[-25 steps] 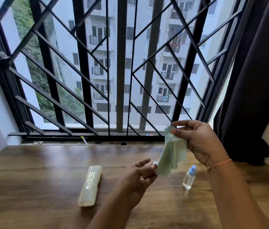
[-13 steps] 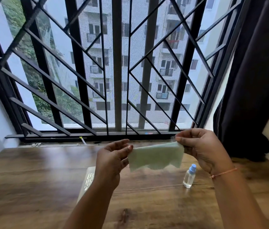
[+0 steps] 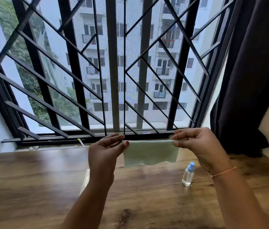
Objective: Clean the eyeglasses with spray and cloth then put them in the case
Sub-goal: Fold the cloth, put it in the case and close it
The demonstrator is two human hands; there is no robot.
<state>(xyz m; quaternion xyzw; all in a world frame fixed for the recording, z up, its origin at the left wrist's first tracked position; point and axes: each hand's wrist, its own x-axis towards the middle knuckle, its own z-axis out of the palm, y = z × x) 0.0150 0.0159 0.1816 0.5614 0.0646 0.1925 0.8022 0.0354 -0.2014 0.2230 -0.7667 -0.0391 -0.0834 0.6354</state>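
I hold the pale green cloth (image 3: 150,152) stretched flat between my hands, above the wood-grain surface (image 3: 31,179). My left hand (image 3: 104,156) pinches its top left corner between thumb and fingers (image 3: 114,138). My right hand (image 3: 200,146) pinches the top right corner the same way. The cloth is thin and soft, and its lower edge is zigzag-cut. The small clear spray bottle (image 3: 188,174), with its rounded blue cap, stands upright on the surface near my right wrist. A sliver of the translucent case (image 3: 85,179) shows beside my left forearm.
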